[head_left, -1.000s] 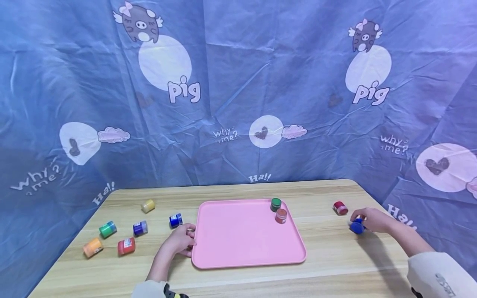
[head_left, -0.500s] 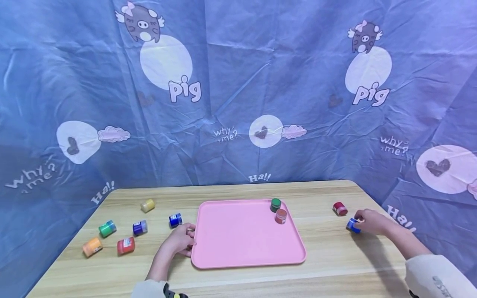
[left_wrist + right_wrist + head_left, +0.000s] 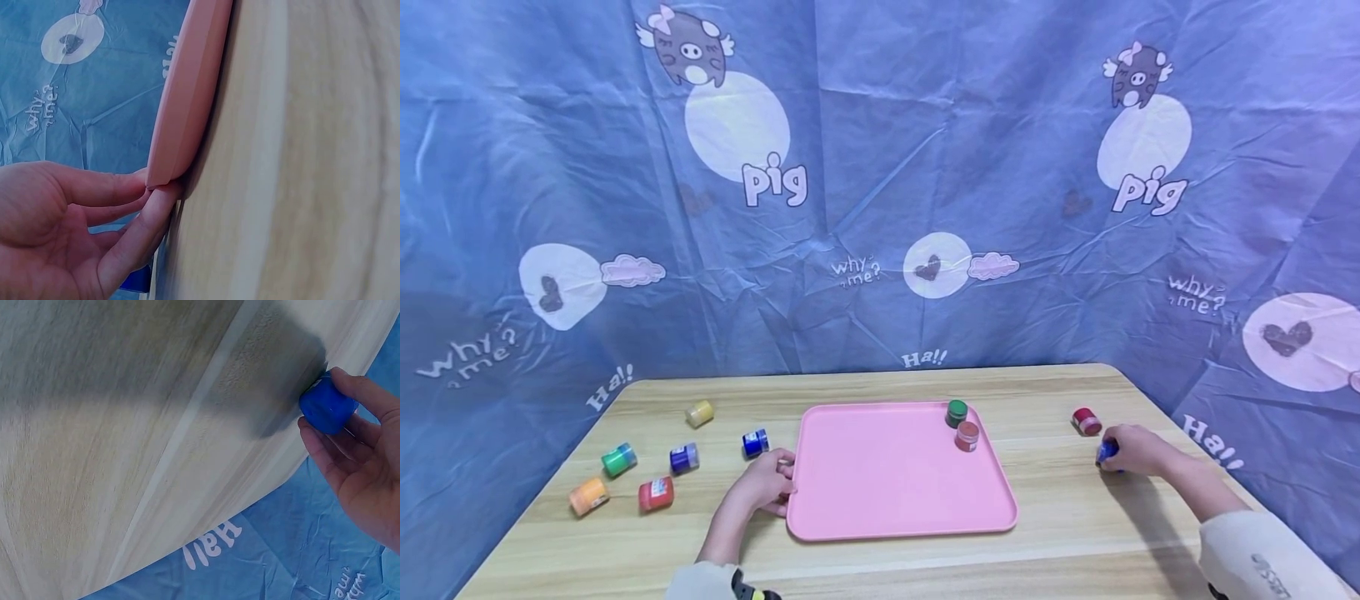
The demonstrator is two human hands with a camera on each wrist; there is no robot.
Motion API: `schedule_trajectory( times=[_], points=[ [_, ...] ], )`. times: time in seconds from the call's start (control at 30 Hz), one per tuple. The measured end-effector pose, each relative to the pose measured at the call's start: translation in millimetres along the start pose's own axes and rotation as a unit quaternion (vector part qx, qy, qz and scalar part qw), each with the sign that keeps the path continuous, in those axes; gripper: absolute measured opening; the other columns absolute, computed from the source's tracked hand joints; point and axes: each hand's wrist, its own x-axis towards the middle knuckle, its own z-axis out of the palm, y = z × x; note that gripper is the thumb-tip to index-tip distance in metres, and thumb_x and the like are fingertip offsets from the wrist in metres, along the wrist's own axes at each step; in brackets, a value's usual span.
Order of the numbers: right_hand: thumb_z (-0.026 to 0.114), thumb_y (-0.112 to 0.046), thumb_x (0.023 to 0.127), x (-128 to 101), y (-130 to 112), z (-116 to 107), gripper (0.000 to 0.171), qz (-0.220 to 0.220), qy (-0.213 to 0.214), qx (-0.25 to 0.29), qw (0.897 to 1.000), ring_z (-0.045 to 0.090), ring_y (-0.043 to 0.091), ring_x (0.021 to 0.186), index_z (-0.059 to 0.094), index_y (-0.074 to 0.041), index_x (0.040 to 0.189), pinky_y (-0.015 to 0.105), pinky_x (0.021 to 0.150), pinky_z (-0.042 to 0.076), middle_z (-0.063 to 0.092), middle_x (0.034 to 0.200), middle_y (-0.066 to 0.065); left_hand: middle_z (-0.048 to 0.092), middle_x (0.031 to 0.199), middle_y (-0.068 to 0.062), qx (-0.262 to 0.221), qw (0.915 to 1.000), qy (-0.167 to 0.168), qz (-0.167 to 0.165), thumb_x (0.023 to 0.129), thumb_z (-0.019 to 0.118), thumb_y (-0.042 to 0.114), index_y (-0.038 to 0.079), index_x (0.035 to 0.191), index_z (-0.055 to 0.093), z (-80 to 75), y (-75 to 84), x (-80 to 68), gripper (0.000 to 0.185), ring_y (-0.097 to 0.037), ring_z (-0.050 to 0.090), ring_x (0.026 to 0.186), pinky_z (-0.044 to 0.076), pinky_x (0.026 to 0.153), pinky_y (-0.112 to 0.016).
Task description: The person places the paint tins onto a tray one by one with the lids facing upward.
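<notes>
My right hand (image 3: 1129,450) grips a small blue jar (image 3: 1106,452) on the wooden table (image 3: 1075,517), near its right edge. In the right wrist view, the fingers (image 3: 350,434) curl round the blue jar (image 3: 327,407), whose lid faces the camera. A red jar (image 3: 1086,421) stands just behind it. My left hand (image 3: 769,483) rests against the left rim of the pink tray (image 3: 887,492). The left wrist view shows its fingertips (image 3: 156,197) touching the tray's rim (image 3: 187,94). A green-lidded jar (image 3: 957,412) and a red-lidded jar (image 3: 967,435) stand in the tray's far right corner.
Several jars lie on the table's left part: yellow (image 3: 699,412), blue (image 3: 755,442), dark blue (image 3: 683,457), green (image 3: 618,459), orange (image 3: 587,496) and red (image 3: 656,493). A blue printed cloth (image 3: 880,208) hangs behind and beside the table.
My right hand has closed further over the blue jar and drawn it slightly left, so less of it shows. The left hand has stayed at the tray's rim.
</notes>
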Motion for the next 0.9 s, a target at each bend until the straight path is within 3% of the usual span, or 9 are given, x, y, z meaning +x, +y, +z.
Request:
schedule_trajectory(
  times=[0.23, 0.63, 0.73, 0.9],
  points=[
    [0.074, -0.009, 0.062, 1, -1, -3, 0.021, -0.006, -0.007, 0.003, 1.0, 0.047, 0.015, 0.061, 0.059, 0.0, 0.074, 0.032, 0.056, 0.043, 0.053, 0.066, -0.001, 0.049, 0.081, -0.013, -0.01, 0.9998, -0.016, 0.009, 0.069, 0.049, -0.019, -0.014, 0.113, 0.043, -1.2, -4.5, 4.7, 0.045, -0.022, 0.055, 0.059, 0.053, 0.049, -0.035],
    [0.073, -0.01, 0.065, 14, -22, -14, 0.025, -0.033, -0.017, 0.0, 0.999, 0.046, 0.013, 0.062, 0.062, 0.002, 0.082, 0.028, 0.055, 0.042, 0.054, 0.069, -0.002, 0.05, 0.084, -0.015, 0.003, 1.0, -0.004, 0.001, 0.071, 0.049, -0.02, -0.016, 0.115, 0.043, -0.9, 1.8, -0.4, 0.045, -0.021, 0.054, 0.059, 0.053, 0.049, -0.032],
    [0.074, -0.012, 0.064, 17, -27, -15, 0.023, -0.047, -0.013, 0.005, 0.999, 0.046, 0.011, 0.061, 0.061, 0.0, 0.08, 0.029, 0.055, 0.042, 0.053, 0.069, -0.004, 0.05, 0.083, -0.014, 0.005, 1.0, -0.004, 0.001, 0.07, 0.049, -0.02, -0.016, 0.115, 0.043, -1.1, 1.9, 0.2, 0.045, -0.021, 0.054, 0.059, 0.053, 0.049, -0.032],
    [0.073, -0.015, 0.066, 25, -25, -10, 0.02, -0.123, 0.015, 0.03, 0.992, 0.045, 0.009, 0.059, 0.058, -0.006, 0.076, 0.027, 0.051, 0.041, 0.051, 0.067, -0.006, 0.049, 0.083, -0.014, 0.006, 1.0, -0.004, 0.001, 0.07, 0.049, -0.02, -0.016, 0.115, 0.042, -1.0, 2.4, -0.1, 0.046, -0.02, 0.054, 0.058, 0.053, 0.048, -0.031]
  ],
)
